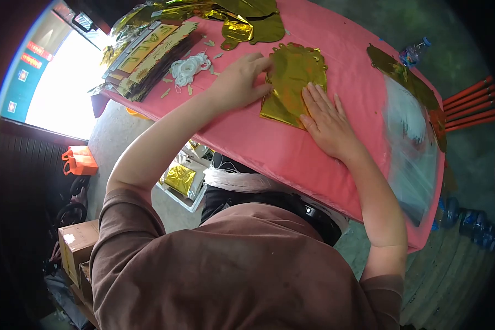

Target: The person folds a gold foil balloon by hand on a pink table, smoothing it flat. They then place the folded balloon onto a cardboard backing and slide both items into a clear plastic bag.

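On the floor at far left sits an orange bag (80,160), with a cardboard box (77,245) lower down near the person's shoulder. Up on the pink tabletop (291,157), the left corner carries a stack of flat gold packets (148,52), and a bundle of white string (190,67) lies just beside it. The left hand (239,82) comes next: it is loosely open, fingers bent a little, fingertips resting on the left edge of a gold foil sheet (292,74), closed around nothing. That sheet lies flat near the middle of the tabletop, between the two hands. Behind it, at the far edge, is a heap of crumpled gold foil (247,19). The right hand (325,122) is spread wide, palm down, pressing the sheet's lower right part, its heel on the pink cloth. Further right lie more gold foil pieces (401,74), a pile of clear plastic sleeves (410,148), a water bottle (415,52) at the far corner, and orange rods (473,104) beyond the tabletop.
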A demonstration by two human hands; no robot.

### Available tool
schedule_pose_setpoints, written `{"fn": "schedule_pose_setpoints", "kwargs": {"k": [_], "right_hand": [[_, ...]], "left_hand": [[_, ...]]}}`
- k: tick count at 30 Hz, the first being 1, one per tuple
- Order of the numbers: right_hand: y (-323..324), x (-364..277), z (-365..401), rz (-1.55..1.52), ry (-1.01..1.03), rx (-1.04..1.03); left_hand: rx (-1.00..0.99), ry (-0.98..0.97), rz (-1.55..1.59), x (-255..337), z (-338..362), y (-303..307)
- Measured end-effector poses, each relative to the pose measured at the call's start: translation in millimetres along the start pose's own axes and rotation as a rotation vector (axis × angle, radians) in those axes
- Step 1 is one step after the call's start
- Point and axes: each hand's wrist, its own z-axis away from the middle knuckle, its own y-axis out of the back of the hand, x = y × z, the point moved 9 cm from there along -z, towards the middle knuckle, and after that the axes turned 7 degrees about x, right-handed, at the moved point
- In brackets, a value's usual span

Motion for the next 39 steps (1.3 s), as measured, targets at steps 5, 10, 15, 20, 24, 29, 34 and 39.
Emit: {"fn": "schedule_pose_setpoints", "kwargs": {"k": [5, 10, 15, 20, 24, 29, 34, 39], "right_hand": [[0.5, -0.3, -0.3, 0.007, 0.002, 0.008], [-1.8, 0.4, -0.2, 0.012, -0.004, -0.001], [-0.9, 1.5, -0.1, 0.011, -0.018, -0.007], [-1.0, 0.7, -0.4, 0.009, -0.010, -0.006], [0.3, 0.2, -0.2, -0.002, -0.017, -0.003], [-0.7, 0.5, -0.2, 0.010, -0.010, 0.001], [-1.1, 1.4, -0.2, 0.010, -0.018, -0.003], [-0.3, 1.5, 0.0, -0.017, -0.029, 0.000]], "left_hand": [[-0.173, 0.094, 0.228, 25.3, 23.7, 3.3], [-0.299, 0.280, 0.183, 16.3, 37.1, -4.4], [-0.258, 0.425, 0.277, 4.7, 40.2, 2.5], [-0.285, 0.454, 0.244, 10.4, 50.0, 2.2], [-0.324, 0.551, 0.253, 9.0, 52.2, -1.5], [-0.388, 0.551, 0.114, 12.1, 50.3, -5.5], [-0.372, 0.388, -0.207, 17.5, 44.4, -7.4], [-0.390, 0.345, -0.349, 20.3, 47.2, -3.9]]}}
